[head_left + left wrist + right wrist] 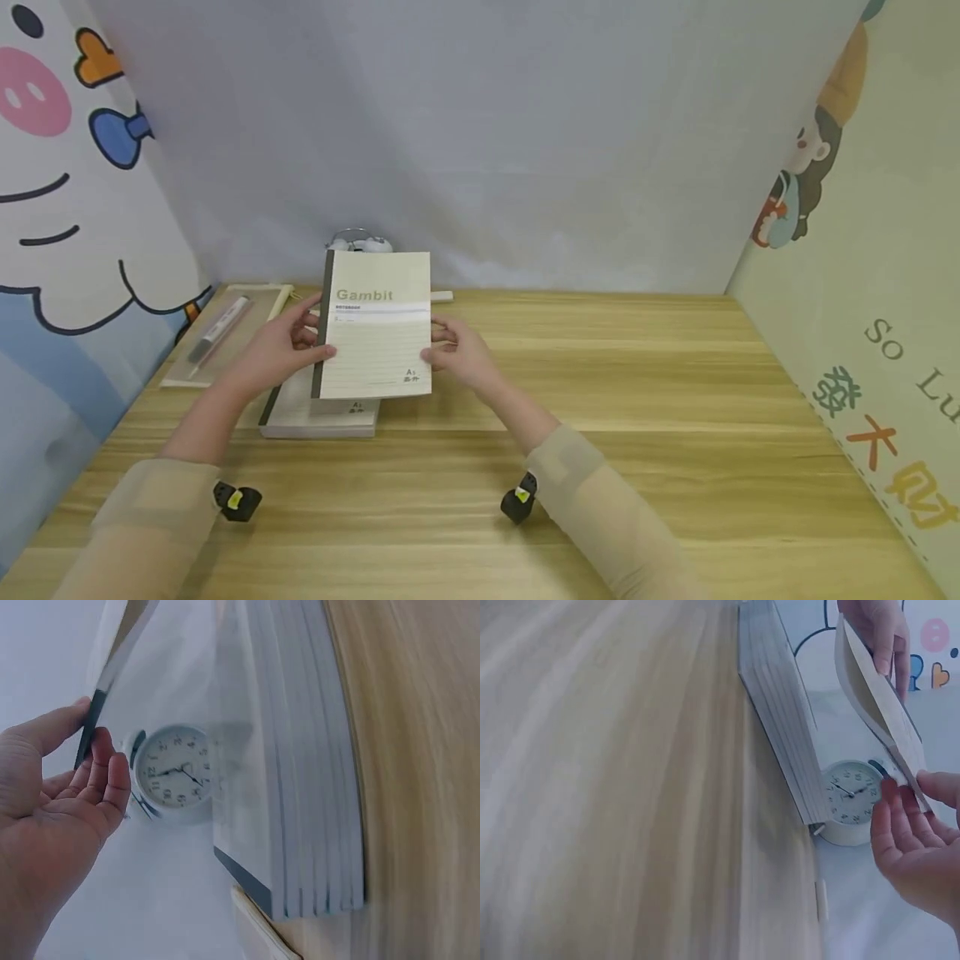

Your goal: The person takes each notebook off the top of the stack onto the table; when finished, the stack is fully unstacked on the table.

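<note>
Both hands hold a cream notebook marked "Gambit" upright above the wooden table. My left hand pinches its dark spine edge, thumb in front and fingers behind. At the opposite edge my right hand pinches the notebook. Under it lies a stack of several similar notebooks, seen edge-on in the left wrist view and the right wrist view. A white alarm clock stands behind the held notebook; its dial shows in both wrist views.
A flat tray with a marker pen lies at the left rear of the table. Patterned walls close in the left, back and right sides. Bare wood stretches right of the stack and toward the front edge.
</note>
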{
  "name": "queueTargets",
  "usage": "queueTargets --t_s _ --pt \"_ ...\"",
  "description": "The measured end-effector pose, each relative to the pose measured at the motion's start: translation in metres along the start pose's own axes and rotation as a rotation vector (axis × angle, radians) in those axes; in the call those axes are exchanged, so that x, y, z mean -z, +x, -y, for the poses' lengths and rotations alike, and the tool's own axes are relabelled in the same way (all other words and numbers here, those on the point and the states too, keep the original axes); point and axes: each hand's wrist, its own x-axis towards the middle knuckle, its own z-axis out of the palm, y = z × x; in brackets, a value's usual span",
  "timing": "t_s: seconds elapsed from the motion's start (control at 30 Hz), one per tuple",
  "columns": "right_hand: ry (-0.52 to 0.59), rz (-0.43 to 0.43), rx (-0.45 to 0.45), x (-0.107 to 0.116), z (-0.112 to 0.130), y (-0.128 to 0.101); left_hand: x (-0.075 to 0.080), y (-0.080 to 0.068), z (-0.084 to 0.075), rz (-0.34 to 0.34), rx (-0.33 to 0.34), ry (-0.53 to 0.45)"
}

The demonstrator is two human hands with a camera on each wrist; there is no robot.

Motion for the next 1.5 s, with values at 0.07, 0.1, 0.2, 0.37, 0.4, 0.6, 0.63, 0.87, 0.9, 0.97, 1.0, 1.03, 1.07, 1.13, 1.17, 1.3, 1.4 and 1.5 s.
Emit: queueTargets --t_s 0.07,0.1,0.2,0.37,0.4,0.6,0.63,0.87,0.9,0.97,1.0,1.03,1.07,1.13,1.17,1.3,1.4,1.5 --pt "0.045 -0.007 0.001 0.007 0.003 -0.002 -0.002 0.001 -0.006 0.01 -0.017 -0.047" --pt "0.058 -0.015 0.0 0.011 0.004 -0.003 -0.003 0.002 -0.009 0.015 -0.025 -0.07" --pt "0.063 -0.027 0.017 0.021 0.007 -0.006 -0.005 0.003 -0.018 0.02 -0.048 -0.116" --pt "0.039 -0.025 0.06 0.038 0.01 -0.014 -0.013 0.006 -0.033 0.021 -0.091 -0.111" --pt "0.035 -0.022 0.069 0.042 0.01 -0.016 -0.016 0.007 -0.036 0.027 -0.095 -0.109" --pt "-0.019 0.011 0.109 0.065 0.012 -0.029 -0.028 0.016 -0.05 0.07 -0.099 -0.117" --pt "-0.046 0.015 0.111 0.068 0.012 -0.03 -0.03 0.017 -0.052 0.076 -0.097 -0.114" --pt "-0.325 0.056 0.117 0.082 0.005 -0.035 -0.045 0.027 -0.053 0.122 -0.085 -0.041" --pt "-0.353 0.067 0.111 0.083 0.003 -0.036 -0.048 0.028 -0.052 0.126 -0.085 -0.021" --pt "-0.387 0.092 0.083 0.085 -0.001 -0.037 -0.053 0.031 -0.049 0.136 -0.092 0.015" --pt "-0.392 0.104 0.071 0.085 -0.004 -0.037 -0.056 0.032 -0.048 0.14 -0.089 0.029" --pt "-0.392 0.116 0.059 0.086 -0.006 -0.038 -0.059 0.033 -0.046 0.145 -0.081 0.044" --pt "-0.388 0.126 0.049 0.087 -0.008 -0.038 -0.061 0.034 -0.045 0.151 -0.078 0.059" --pt "-0.37 0.146 0.032 0.088 -0.012 -0.037 -0.066 0.036 -0.043 0.162 -0.08 0.08" --pt "-0.359 0.153 0.025 0.089 -0.013 -0.037 -0.068 0.037 -0.041 0.168 -0.08 0.088" --pt "-0.347 0.179 0.007 0.092 -0.019 -0.035 -0.075 0.04 -0.038 0.19 -0.107 0.124" --pt "-0.377 0.205 -0.015 0.095 -0.023 -0.032 -0.079 0.044 -0.035 0.217 -0.101 0.163" --pt "-0.42 0.232 -0.034 0.097 -0.03 -0.029 -0.083 0.048 -0.031 0.243 -0.095 0.215"
